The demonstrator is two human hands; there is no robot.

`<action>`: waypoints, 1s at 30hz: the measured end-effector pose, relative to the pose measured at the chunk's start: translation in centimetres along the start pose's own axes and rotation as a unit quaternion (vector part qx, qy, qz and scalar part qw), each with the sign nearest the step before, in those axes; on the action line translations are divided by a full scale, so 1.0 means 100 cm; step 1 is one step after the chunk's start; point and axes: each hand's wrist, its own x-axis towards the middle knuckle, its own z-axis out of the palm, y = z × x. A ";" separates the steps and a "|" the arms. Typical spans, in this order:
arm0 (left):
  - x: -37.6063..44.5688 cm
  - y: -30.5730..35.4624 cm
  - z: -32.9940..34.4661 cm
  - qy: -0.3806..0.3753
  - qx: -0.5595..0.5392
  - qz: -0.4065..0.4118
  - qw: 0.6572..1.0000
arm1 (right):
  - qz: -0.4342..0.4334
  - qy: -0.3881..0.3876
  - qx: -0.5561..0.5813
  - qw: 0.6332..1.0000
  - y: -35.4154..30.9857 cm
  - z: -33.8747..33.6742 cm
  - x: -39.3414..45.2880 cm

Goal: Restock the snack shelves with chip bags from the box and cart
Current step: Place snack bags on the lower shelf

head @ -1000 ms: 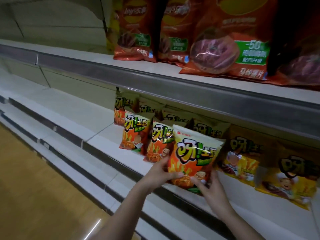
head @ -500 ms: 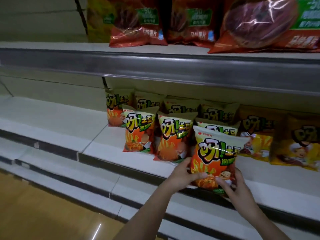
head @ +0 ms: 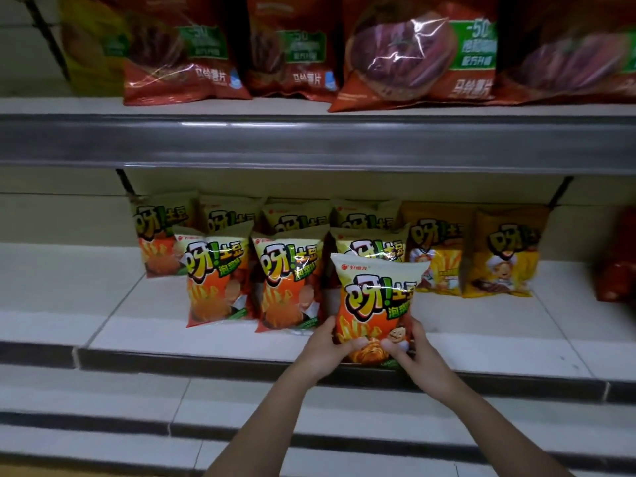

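An orange-and-cream chip bag (head: 377, 297) stands upright at the front edge of the middle white shelf (head: 213, 340). My left hand (head: 325, 351) grips its lower left corner and my right hand (head: 418, 354) grips its lower right corner, thumbs pressed on the front. It stands in front of a third column of matching orange bags; two more matching bags (head: 218, 280) stand in a row to its left, with others behind them.
Two yellow bags (head: 495, 259) stand to the right on the same shelf, a red bag (head: 616, 259) at the far right edge. Large red chip bags (head: 409, 53) fill the upper shelf above a grey rail (head: 309, 142). Lower white shelves step out below.
The view has swung to face the shelf squarely. Both hands have carried the bag a little forward and set it upright in line with the front row.
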 end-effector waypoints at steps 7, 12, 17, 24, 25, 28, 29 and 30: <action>-0.015 0.033 -0.004 0.058 -0.017 -0.026 0.998 | 0.016 0.042 0.026 0.999 -0.003 -0.004 -0.011; -0.023 0.094 -0.001 0.257 -0.108 0.129 0.951 | 0.003 0.147 0.046 0.988 -0.007 -0.029 -0.029; -0.025 0.149 0.073 0.173 -0.174 0.175 0.954 | -0.034 0.227 0.091 0.969 -0.017 -0.082 -0.064; -0.022 0.200 0.269 -0.125 -0.085 0.113 0.982 | -0.026 0.362 0.135 0.922 -0.006 -0.225 -0.162; -0.025 0.208 0.301 -0.157 -0.081 0.106 0.978 | -0.021 0.381 0.136 0.914 -0.001 -0.248 -0.182; -0.038 0.233 0.400 -0.249 -0.076 0.100 0.960 | 0.005 0.442 0.139 0.886 0.023 -0.318 -0.249; -0.046 0.241 0.432 -0.273 -0.071 0.104 0.954 | 0.013 0.466 0.139 0.874 0.033 -0.340 -0.273; -0.054 0.248 0.467 -0.296 -0.067 0.109 0.947 | 0.022 0.491 0.141 0.859 0.044 -0.363 -0.301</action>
